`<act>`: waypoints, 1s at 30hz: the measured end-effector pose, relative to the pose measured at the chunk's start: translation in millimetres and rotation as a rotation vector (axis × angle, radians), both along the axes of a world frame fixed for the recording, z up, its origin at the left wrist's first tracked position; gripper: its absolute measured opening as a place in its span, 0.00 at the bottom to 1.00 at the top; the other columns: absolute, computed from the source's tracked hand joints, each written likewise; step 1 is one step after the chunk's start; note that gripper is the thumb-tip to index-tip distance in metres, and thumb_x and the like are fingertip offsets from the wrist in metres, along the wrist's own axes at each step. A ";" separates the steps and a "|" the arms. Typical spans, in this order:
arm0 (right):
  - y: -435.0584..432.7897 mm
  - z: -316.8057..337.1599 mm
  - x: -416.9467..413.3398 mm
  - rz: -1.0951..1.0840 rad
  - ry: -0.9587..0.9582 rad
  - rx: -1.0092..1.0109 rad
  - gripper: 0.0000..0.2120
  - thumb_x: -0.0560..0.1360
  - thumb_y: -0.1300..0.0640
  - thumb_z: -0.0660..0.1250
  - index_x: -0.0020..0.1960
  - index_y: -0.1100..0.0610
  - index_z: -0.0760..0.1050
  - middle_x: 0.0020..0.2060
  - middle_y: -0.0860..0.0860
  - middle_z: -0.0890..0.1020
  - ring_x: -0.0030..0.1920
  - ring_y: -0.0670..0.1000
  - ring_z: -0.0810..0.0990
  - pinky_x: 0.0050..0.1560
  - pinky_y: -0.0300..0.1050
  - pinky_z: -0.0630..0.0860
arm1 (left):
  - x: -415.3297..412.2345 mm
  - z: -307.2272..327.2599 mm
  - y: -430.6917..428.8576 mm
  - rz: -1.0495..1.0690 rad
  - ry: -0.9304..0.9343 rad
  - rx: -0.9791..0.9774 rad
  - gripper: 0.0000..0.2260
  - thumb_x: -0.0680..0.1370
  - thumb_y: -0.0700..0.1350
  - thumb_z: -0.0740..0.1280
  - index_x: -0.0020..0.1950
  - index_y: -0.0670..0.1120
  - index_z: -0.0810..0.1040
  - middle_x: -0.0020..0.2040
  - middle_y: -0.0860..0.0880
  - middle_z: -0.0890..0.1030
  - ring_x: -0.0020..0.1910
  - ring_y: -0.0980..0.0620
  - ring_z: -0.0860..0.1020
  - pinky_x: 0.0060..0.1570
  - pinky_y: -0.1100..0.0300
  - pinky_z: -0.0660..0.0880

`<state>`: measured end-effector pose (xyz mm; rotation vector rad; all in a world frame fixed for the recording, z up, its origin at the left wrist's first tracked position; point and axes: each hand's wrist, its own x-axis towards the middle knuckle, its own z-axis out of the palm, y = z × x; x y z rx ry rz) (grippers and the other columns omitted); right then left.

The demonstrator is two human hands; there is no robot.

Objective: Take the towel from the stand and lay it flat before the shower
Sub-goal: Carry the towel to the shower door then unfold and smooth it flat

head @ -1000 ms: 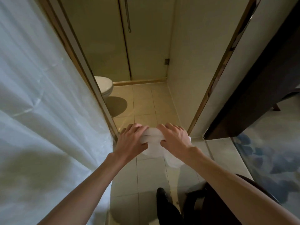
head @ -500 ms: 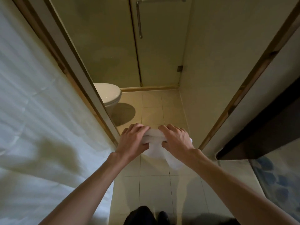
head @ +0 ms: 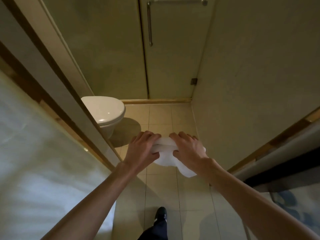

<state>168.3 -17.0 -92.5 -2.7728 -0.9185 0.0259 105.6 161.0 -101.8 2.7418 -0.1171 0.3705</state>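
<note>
Fingers (head: 149, 135) of the left hand (head: 142, 149) curl over the far edge of a soft white cloth towel (head: 163, 149), with the thumb pressing from the near side. The right hand (head: 188, 149) mirrors it, its fingers (head: 181, 135) curled over the same edge. Both hands grip the towel close together, and a short span of bunched cloth shows between them. The towel is folded into thick rolls at the top, and a limp rounded flap hangs below the right wrist. It is held in the air above the floor at the middle of the view, not laid down.

Two bare forearms reach in from the near edge. Beneath them is a floor of pale glossy square tiles (head: 161, 116) with thin grout lines. One black shoe (head: 161, 213) stands on the tiles at near centre.

At the left, one smooth rounded white ceramic toilet (head: 105, 111) with its lid shut juts onto the floor, partly hidden behind a slanting wood-edged door frame (head: 52, 70). A pale translucent panel (head: 34, 153) fills the near left.

At the far end stands a frosted glass shower door (head: 173, 58). It carries one long vertical metal handle (head: 150, 23), one horizontal metal bar (head: 180, 1) at the top and one small square metal hinge (head: 194, 81) on its right edge. A narrow wooden sill strip (head: 155, 101) runs along its foot. A plain matt wall (head: 251, 84) closes the right side, and a blue-patterned carpet (head: 294, 205) shows at the near right.
</note>
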 end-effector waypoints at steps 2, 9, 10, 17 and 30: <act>10.0 0.1 24.3 -0.001 -0.017 -0.017 0.20 0.72 0.57 0.67 0.62 0.51 0.69 0.49 0.50 0.77 0.45 0.53 0.77 0.49 0.47 0.73 | 24.5 0.8 8.5 -0.007 -0.008 -0.006 0.25 0.60 0.39 0.75 0.56 0.44 0.79 0.50 0.45 0.80 0.47 0.43 0.78 0.43 0.49 0.77; 27.3 -2.9 105.1 -0.037 -0.005 -0.037 0.19 0.72 0.55 0.66 0.62 0.51 0.67 0.50 0.51 0.77 0.47 0.53 0.76 0.48 0.46 0.70 | 110.6 -3.7 25.4 -0.019 -0.019 0.004 0.22 0.60 0.39 0.75 0.54 0.43 0.80 0.47 0.45 0.80 0.45 0.43 0.78 0.42 0.47 0.78; 28.5 -4.1 118.1 -0.036 0.006 -0.033 0.19 0.72 0.55 0.66 0.62 0.51 0.67 0.50 0.51 0.77 0.47 0.53 0.76 0.48 0.46 0.70 | 123.8 -5.4 27.1 -0.018 -0.018 0.006 0.22 0.60 0.40 0.75 0.54 0.43 0.79 0.47 0.45 0.80 0.45 0.43 0.78 0.43 0.47 0.78; 40.8 -16.7 228.5 0.001 0.029 -0.004 0.20 0.74 0.53 0.65 0.64 0.51 0.66 0.51 0.51 0.76 0.47 0.53 0.76 0.47 0.45 0.67 | 230.7 -11.7 39.7 -0.007 0.026 0.039 0.23 0.64 0.42 0.75 0.58 0.42 0.79 0.51 0.43 0.80 0.48 0.43 0.77 0.47 0.47 0.76; 83.9 -20.5 405.7 0.105 0.046 0.027 0.21 0.72 0.53 0.65 0.64 0.52 0.68 0.50 0.52 0.77 0.46 0.54 0.76 0.49 0.49 0.72 | 390.1 -11.0 77.5 0.091 0.064 0.043 0.25 0.61 0.43 0.78 0.57 0.43 0.80 0.48 0.44 0.81 0.44 0.44 0.78 0.39 0.56 0.70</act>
